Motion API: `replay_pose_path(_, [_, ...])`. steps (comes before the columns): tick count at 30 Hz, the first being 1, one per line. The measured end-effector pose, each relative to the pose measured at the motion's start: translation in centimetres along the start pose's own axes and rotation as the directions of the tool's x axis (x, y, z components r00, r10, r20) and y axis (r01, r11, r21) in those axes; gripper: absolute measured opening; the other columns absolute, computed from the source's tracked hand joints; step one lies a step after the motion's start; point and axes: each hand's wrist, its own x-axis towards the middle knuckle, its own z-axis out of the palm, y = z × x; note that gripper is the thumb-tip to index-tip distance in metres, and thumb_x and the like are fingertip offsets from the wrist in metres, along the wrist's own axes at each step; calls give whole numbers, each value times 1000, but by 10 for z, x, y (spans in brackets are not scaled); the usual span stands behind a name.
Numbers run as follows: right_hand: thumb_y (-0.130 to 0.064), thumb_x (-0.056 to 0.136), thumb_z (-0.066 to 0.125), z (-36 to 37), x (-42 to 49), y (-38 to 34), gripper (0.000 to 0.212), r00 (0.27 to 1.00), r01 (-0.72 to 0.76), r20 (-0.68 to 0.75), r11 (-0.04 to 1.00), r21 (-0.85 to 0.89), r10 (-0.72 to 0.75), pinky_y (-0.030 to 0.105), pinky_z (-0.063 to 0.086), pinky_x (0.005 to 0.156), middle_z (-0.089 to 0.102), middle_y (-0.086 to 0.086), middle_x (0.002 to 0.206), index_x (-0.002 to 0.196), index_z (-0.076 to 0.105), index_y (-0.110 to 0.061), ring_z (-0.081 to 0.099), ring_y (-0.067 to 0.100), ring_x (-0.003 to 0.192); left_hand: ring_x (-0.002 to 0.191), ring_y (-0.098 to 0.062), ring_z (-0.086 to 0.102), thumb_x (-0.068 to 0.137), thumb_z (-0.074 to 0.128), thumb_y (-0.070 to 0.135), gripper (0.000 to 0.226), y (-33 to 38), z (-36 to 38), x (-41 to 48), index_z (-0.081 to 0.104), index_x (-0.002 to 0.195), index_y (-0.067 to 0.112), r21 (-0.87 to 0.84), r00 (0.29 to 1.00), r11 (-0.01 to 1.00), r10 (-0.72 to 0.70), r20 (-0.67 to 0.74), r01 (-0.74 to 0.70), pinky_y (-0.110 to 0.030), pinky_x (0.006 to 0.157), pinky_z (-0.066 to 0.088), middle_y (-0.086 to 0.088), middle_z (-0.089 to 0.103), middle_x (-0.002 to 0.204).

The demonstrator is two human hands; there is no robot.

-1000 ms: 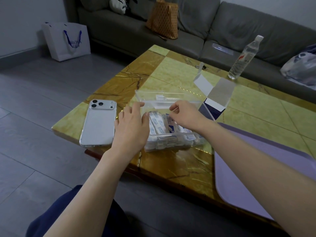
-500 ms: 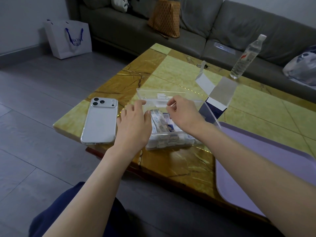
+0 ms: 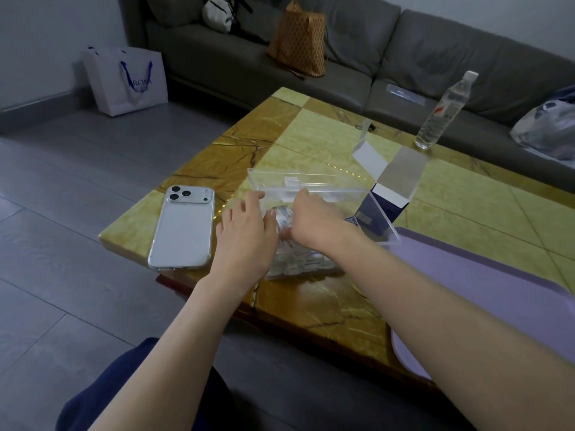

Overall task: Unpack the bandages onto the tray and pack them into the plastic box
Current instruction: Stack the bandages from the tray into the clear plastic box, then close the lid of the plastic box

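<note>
Between both hands [image 3: 245,234], bandages [image 3: 281,214] pointing away

- I am seeing both forearms showing bare, with no sleeves reaching them.
- My left hand [image 3: 244,233] and right hand [image 3: 314,220] are wearing nothing.
- Dark navy trousers [image 3: 130,390] are covering my lap.

Wrapped bandages [image 3: 306,259] fill the clear, open-lidded plastic box [image 3: 329,194] beside the lilac tray [image 3: 485,293].

left hand [image 3: 245,234] beside plastic box [image 3: 314,194] | right hand [image 3: 314,219] on bandages [image 3: 298,262]
</note>
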Motion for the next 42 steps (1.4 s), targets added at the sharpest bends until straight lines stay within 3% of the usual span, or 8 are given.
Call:
replay_pose_path(4, [-29,88,63,-1,-2,2,49,1000,1,-9,1000,11,-1,31,35,71,54,10,121,125,39,-7,54,27,109,126,-24,35,100,33,31,38,0,0,0,31,137,23,1,1000,1000,2,1,-2,-40,100,30,-6,42,135])
replay_pose_path(13, [-43,84,64,-3,-4,1,54,1000,11,-2,1000,13,-11,32,37,70,57,9,113,120,43,-8,56,27,102,129,-25,34,100,33,31,39,-1,-1,-1,31,138,23,-8,1000,1000,6,9,-6,-41,102,30,-7,40,138])
replay_pose_path(17, [-45,82,65,1,0,0,49,999,29,-19,999,21,-29,31,37,61,55,7,95,110,48,-9,52,24,83,129,-25,34,100,33,31,39,-2,-1,-2,31,138,23,-9,1000,1000,10,6,-10,-42,103,30,-7,40,138])
replay_pose_path(22, [-45,86,61,3,1,2,41,999,41,-37,999,23,-40,29,34,53,52,5,84,103,48,-11,52,24,80,128,-25,34,100,32,31,39,-2,-1,-2,31,139,23,-11,1000,1000,11,0,-11,-41,103,30,-7,41,137])
replay_pose_path(28, [-36,94,49,0,-4,10,30,993,84,-82,995,55,-80,34,48,80,64,8,108,111,56,-12,60,26,97,128,-24,36,100,31,31,38,-3,0,-2,31,138,23,-33,1000,999,24,-1,-24,-42,103,30,-7,42,136])
replay_pose_path(33, [-34,98,41,-4,-15,35,23,963,142,-251,976,162,-99,32,47,71,65,-1,96,101,58,-18,60,20,86,129,-27,38,100,33,31,43,-8,5,12,30,138,11,-140,1000,990,-18,-8,16,-48,105,33,-12,45,137])
replay_pose_path(37, [-31,100,38,8,-25,62,25,857,293,-497,924,247,-139,41,51,69,65,-1,85,97,58,-16,60,21,73,120,-29,47,101,31,31,43,-9,8,30,31,137,7,-214,998,975,-63,16,65,-46,99,39,-15,53,128])
replay_pose_path(42, [-29,101,35,36,-34,95,27,886,332,-435,874,355,-159,29,45,76,63,-5,91,96,59,-17,56,13,87,103,-19,52,101,31,29,41,-4,9,41,31,138,10,-402,984,898,-160,78,178,-32,81,42,-11,53,127])
